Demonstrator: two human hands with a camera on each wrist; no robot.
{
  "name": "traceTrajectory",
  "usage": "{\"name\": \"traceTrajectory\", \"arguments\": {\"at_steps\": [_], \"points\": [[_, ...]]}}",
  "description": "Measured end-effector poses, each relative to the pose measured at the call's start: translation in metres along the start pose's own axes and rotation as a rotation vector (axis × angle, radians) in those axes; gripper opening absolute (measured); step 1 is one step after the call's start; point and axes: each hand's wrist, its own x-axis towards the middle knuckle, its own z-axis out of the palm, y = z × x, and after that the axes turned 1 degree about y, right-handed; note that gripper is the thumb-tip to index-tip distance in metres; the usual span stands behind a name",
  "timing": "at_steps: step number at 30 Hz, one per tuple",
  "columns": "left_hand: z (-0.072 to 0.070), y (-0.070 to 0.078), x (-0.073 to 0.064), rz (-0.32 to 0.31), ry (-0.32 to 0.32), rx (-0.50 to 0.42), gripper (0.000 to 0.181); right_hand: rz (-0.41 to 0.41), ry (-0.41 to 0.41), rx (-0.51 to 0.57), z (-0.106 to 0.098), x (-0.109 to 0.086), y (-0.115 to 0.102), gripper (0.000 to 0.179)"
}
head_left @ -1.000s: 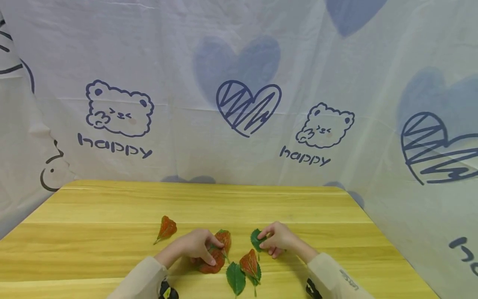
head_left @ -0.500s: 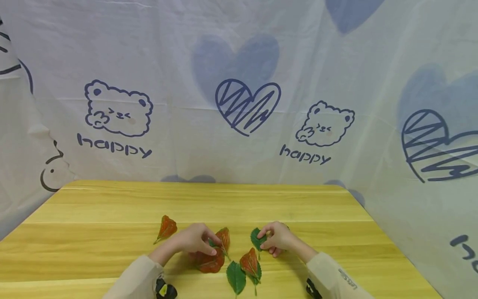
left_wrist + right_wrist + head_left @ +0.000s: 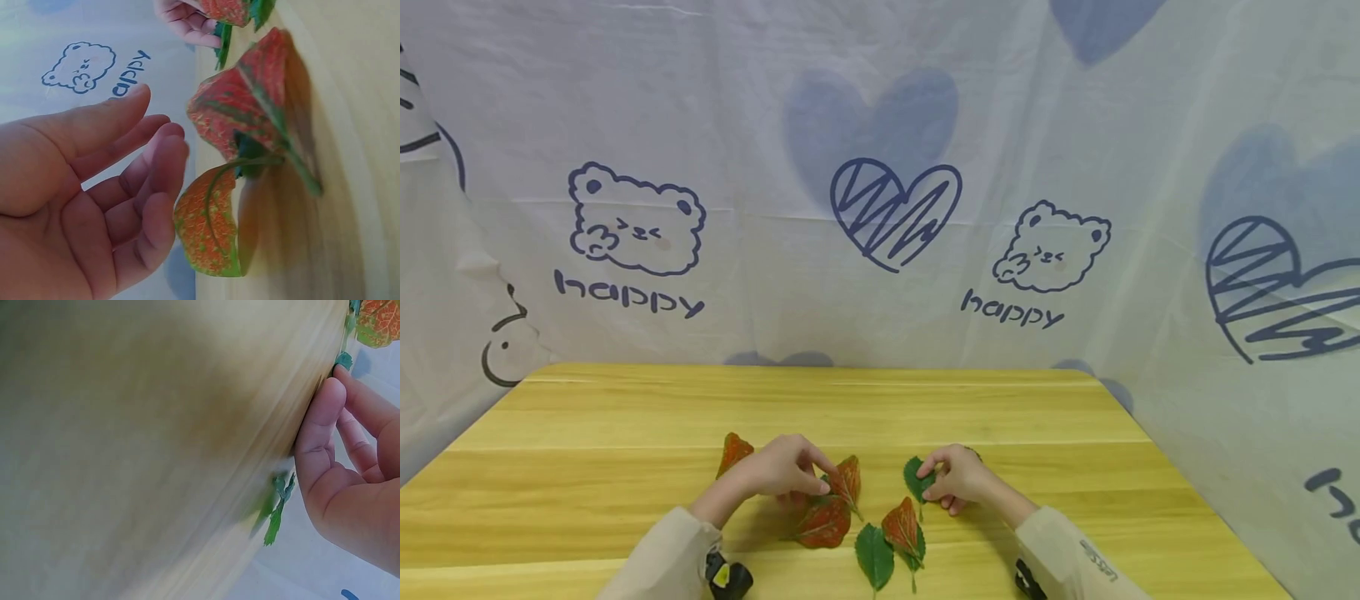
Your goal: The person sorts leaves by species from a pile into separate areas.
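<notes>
Near the middle of the table lie two red leaves, a lower one (image 3: 823, 525) and an upper one (image 3: 846, 483), with a bit of green leaf (image 3: 250, 155) between them. My left hand (image 3: 786, 467) hovers beside them; its fingers are loosely bent around nothing in the left wrist view, close to an orange-red leaf (image 3: 209, 231). To the right, my right hand (image 3: 958, 482) has thumb and index finger on the edge of a green leaf (image 3: 916, 478). The right wrist view hides most of that leaf.
A red leaf (image 3: 901, 523) overlaps a green one, next to another green leaf (image 3: 874, 557) at the front. Behind the left forearm lies a separate red leaf (image 3: 733, 452). Another green leaf (image 3: 275, 515) is beyond the right hand. A printed curtain (image 3: 760, 250) hangs behind the table (image 3: 625, 408).
My left hand has lifted off the red leaves and drawn back to the upper left, uncovering the lower one. My right hand stays at the green leaf.
</notes>
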Motion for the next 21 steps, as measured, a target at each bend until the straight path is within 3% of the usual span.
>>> {"name": "traceTrajectory", "arguments": {"at_steps": [14,21], "points": [[-0.011,-0.006,0.0,-0.026,0.137,0.052,0.023,-0.01,-0.005,0.001,0.0,0.001,0.001,0.018],[-0.009,-0.006,-0.001,-0.162,0.199,0.086,0.017,-0.008,-0.003,-0.002,0.0,0.001,0.002,0.018]]}}
